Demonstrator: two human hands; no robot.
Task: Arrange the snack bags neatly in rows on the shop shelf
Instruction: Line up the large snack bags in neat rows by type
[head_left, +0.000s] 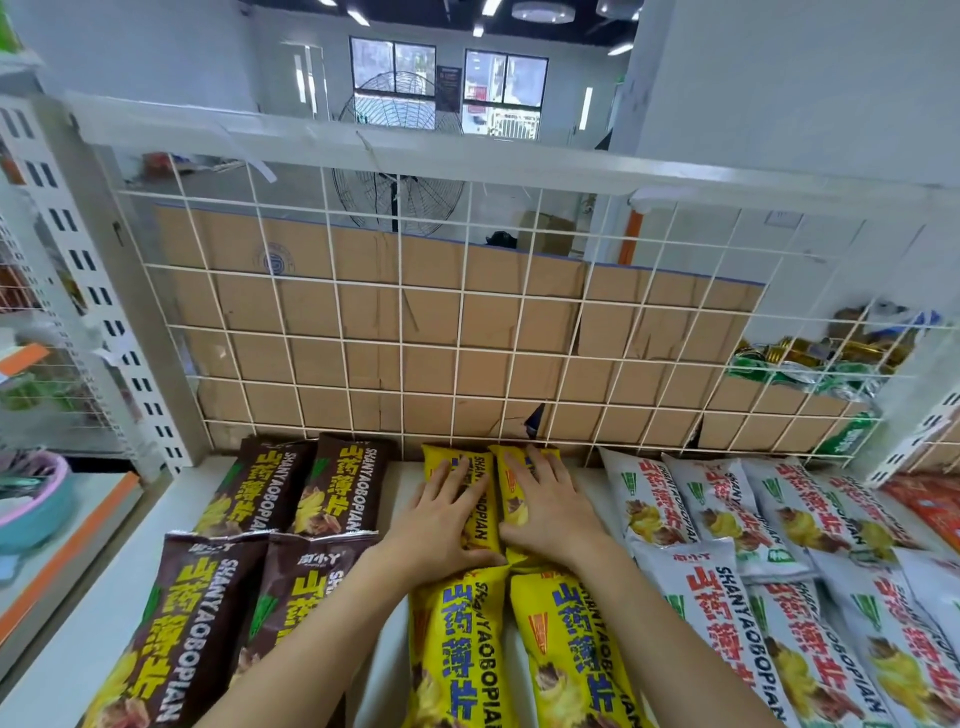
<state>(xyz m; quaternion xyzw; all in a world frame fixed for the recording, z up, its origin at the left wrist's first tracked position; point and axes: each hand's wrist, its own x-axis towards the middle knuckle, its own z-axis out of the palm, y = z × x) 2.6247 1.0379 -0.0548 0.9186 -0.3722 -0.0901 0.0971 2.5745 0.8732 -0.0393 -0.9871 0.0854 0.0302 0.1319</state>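
Snack bags lie flat in rows on the white shelf (88, 634). Brown bags (291, 519) fill the left, yellow bags (457, 654) the middle, white bags (727, 519) the right. My left hand (441, 519) rests flat with straight fingers on the back left yellow bag (439, 457). Beside it, my right hand (550, 506) lies flat on the back right yellow bag (511, 499). Both back yellow bags lie against the wire back panel. Two more yellow bags lie in front of them, under my forearms.
A white wire grid panel (467, 332) backs the shelf, with brown cardboard (363, 312) behind it. Red bags (930, 504) sit at the far right. A slotted shelf upright (98, 296) stands on the left, a pink and teal basin (31, 499) beyond it.
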